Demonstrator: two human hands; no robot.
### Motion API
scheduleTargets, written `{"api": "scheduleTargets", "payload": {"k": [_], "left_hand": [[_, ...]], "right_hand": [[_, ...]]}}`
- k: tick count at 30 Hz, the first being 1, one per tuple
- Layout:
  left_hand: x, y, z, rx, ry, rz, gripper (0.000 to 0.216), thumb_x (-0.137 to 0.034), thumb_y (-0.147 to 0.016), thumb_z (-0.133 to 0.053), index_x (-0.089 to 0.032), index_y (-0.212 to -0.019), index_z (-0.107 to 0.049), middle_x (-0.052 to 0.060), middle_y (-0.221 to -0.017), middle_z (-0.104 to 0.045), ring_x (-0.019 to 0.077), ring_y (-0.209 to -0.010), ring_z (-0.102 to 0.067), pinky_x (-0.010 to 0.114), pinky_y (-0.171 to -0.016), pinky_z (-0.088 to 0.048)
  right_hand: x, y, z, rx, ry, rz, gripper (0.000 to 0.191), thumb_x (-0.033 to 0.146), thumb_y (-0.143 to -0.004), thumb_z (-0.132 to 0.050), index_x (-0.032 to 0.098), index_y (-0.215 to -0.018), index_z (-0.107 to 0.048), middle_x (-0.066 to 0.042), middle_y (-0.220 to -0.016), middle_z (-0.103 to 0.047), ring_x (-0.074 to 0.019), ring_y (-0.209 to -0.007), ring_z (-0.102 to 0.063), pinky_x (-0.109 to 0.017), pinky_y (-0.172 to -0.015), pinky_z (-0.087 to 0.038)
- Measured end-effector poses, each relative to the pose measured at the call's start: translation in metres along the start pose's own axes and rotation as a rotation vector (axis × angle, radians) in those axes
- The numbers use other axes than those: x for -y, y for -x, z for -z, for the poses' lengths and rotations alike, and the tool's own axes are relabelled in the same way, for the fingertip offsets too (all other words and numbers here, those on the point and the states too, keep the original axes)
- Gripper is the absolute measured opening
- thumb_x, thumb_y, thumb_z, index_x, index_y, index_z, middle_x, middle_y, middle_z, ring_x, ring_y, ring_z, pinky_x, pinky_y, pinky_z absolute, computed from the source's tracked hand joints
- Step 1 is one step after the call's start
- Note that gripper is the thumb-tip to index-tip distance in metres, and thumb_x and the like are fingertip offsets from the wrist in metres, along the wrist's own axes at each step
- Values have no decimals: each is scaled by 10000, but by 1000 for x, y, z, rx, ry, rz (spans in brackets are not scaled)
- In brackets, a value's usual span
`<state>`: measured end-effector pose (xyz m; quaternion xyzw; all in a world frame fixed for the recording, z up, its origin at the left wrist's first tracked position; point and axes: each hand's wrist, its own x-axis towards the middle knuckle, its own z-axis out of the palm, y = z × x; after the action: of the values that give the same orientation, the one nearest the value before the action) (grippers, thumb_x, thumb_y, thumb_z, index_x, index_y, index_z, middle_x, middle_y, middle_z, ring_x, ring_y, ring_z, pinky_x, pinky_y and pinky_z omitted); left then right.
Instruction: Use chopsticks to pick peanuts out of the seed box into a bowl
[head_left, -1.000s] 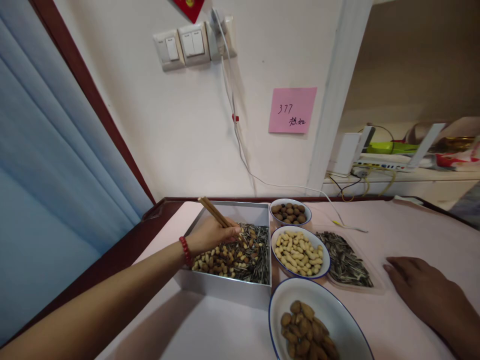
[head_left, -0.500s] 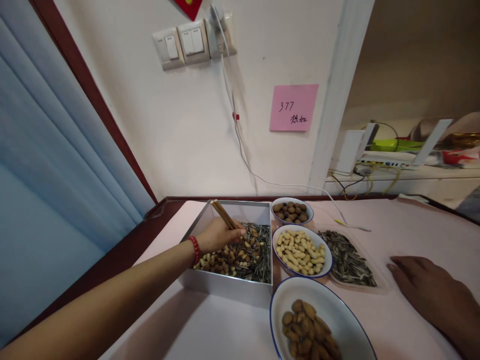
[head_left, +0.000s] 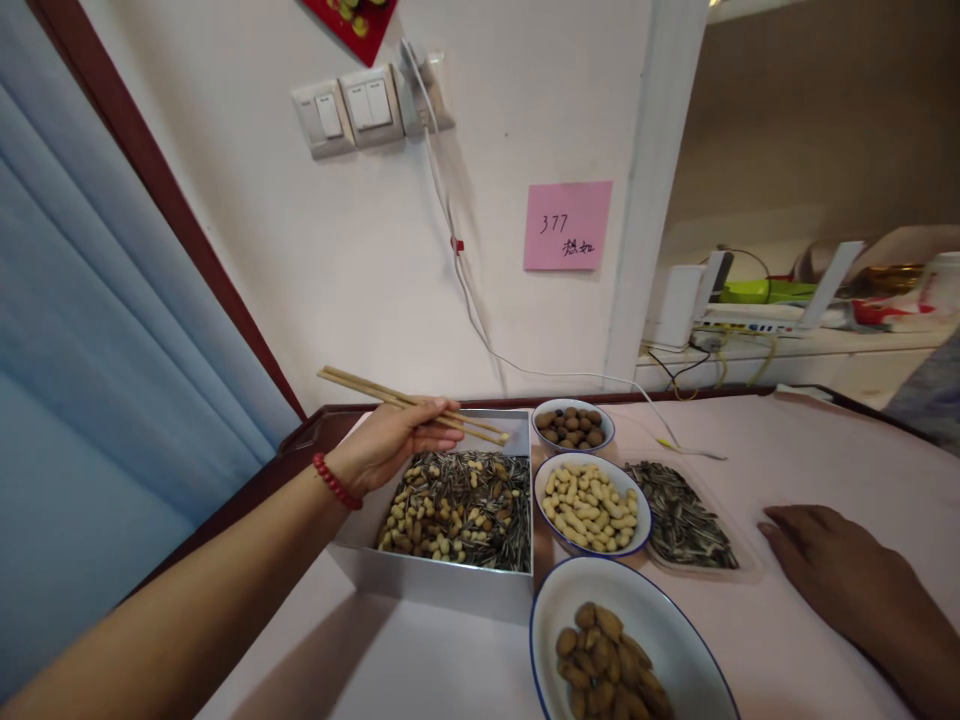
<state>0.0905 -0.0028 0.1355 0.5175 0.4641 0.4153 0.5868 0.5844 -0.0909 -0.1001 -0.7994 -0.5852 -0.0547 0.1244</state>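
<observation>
Sorting judged well short of done: left hand (head_left: 390, 447) pinching chopsticks (head_left: 411, 402) with apparently bare tips, mixed tray (head_left: 435, 590) heaped beneath it, right hand (head_left: 821, 572) flat and spread on desk (head_left: 825, 450).

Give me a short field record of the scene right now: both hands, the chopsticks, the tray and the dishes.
left hand: grips chopsticks, above the tray's far side
right hand: flat on the table, empty
tray: metal, holds peanuts, brown nuts and striped seeds mixed
small bowl: farthest, round brown nuts
middle bowl: peanuts
near bowl: brown almond-like nuts, partly filled
clear dish: striped seeds, right of the middle bowl
</observation>
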Motion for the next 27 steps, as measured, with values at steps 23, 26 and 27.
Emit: {"api": "scheduleTargets", "payload": {"k": [23,26,27], "left_hand": [[24,-13,-4,182,-527,-48,234,-340,-807,-724,-134,-914,-749,105,-876,-770,207,-795,-716,316,-741,-575],[35,-17,-7,285,-720,-134,186,-326,-822,-692,-168,-881,-769,79,-838,-769,203,-774,-696,292,-705,-549],[37,-19,-8,305,-771,-162,179,-318,-822,-687,-171,-875,-773,78,-828,-769,208,-772,-694,291,-702,-543]], "right_hand": [[-4,0,-3,1,16,-1,657,559,-912,-173,203,-1134,-678,-120,-1239,-627,-305,-1123,-597,-474,-917,-509],[-7,0,-6,-6,19,11,662,572,-903,-181,200,-1132,-678,-121,-1228,-633,-310,-1118,-599,-476,-956,-496],[-7,0,-6,-8,20,15,662,571,-902,-181,199,-1133,-677,-120,-1228,-634,-309,-1124,-596,-473,-967,-492]]}}
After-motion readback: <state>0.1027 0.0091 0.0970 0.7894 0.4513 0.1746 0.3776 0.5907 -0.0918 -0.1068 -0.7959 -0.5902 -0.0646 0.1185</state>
